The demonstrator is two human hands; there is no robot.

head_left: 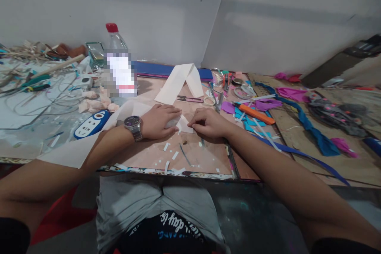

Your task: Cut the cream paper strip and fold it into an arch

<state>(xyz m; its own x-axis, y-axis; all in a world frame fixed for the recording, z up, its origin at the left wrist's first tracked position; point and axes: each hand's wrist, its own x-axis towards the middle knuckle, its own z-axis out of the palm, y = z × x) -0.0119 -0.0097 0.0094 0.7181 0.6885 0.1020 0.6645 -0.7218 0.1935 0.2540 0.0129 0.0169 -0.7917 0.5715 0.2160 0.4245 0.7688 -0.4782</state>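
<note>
My left hand (pixel 157 121), with a watch on its wrist, lies flat on the tabletop with its fingers stretched out over a white paper strip. A small pointed end of the white paper (pixel 185 124) shows between my hands. At its right edge, my right hand (pixel 208 123) is closed, with thumb and forefinger pinched on the paper. A long piece of pale paper (pixel 71 151) passes beneath my left forearm. Behind my hands a folded cream paper strip (pixel 174 83) arches up, and thread snips (pixel 190 99) lie beside it.
At the back left stand a red-capped bottle (pixel 112 27) and a lit phone (pixel 120 73). A blue and white power strip (pixel 93 124) is left of my wrist. On the right lie a tape roll (pixel 208 101), an orange cutter (pixel 256 114) and coloured scraps. Paper snippets (pixel 175 155) litter the front.
</note>
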